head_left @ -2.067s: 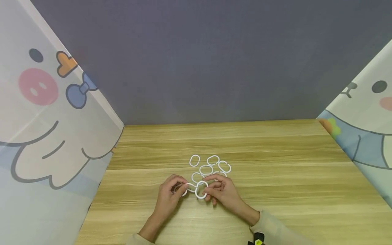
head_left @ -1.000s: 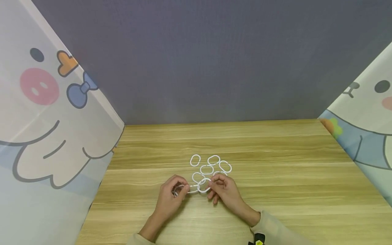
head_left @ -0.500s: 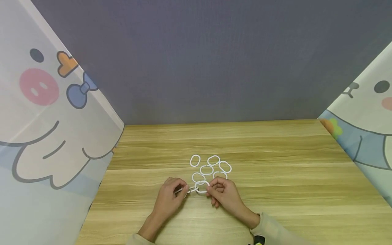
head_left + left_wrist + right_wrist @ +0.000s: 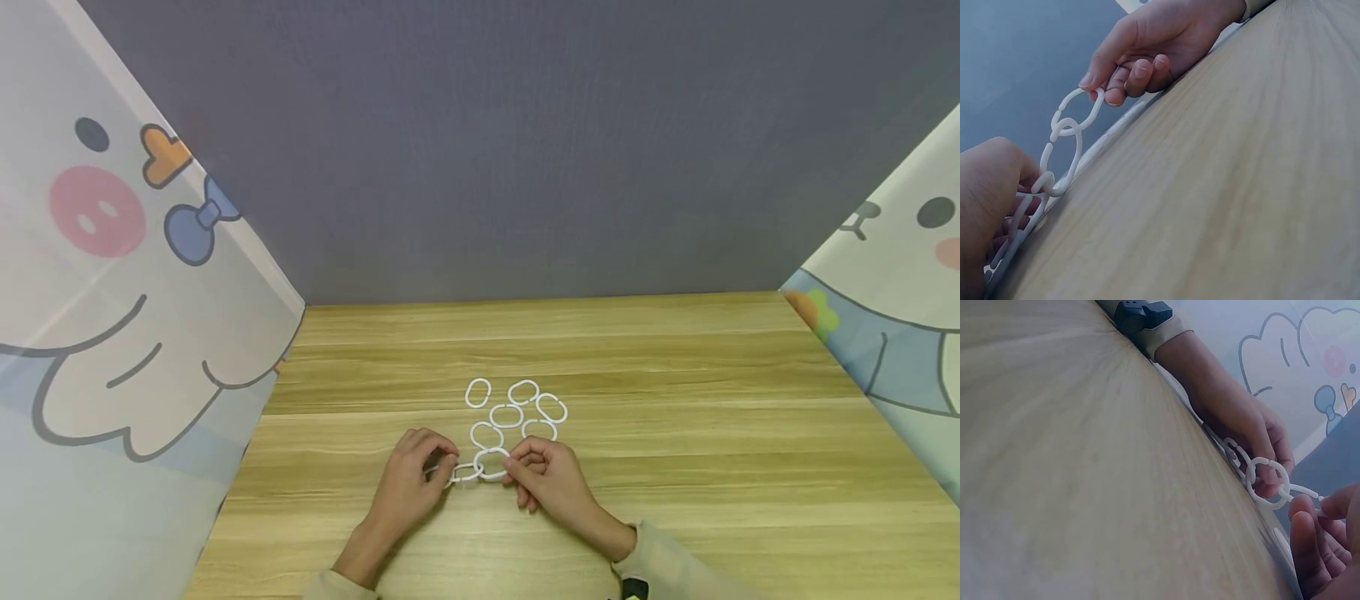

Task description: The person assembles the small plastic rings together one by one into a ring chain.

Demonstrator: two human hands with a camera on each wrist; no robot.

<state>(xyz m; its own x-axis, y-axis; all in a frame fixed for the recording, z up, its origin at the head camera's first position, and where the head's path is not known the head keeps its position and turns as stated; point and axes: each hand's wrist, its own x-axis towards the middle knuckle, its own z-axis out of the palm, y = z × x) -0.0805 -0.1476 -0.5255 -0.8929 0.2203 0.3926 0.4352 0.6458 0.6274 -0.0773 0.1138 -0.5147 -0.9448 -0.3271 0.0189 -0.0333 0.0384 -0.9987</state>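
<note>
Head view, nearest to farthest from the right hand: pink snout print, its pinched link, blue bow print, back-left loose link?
From the right hand:
1. Pinched link: touching, on its left.
2. Back-left loose link: ahead, leftward.
3. Blue bow print: left wall.
4. Pink snout print: same wall, farther left.

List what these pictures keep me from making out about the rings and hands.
Head view: how many links the white chain has; the left hand covers part.
Head view: one loose ring's near edge, behind the right hand.
Right wrist view: part of the right hand, cut off by the right edge.
</note>
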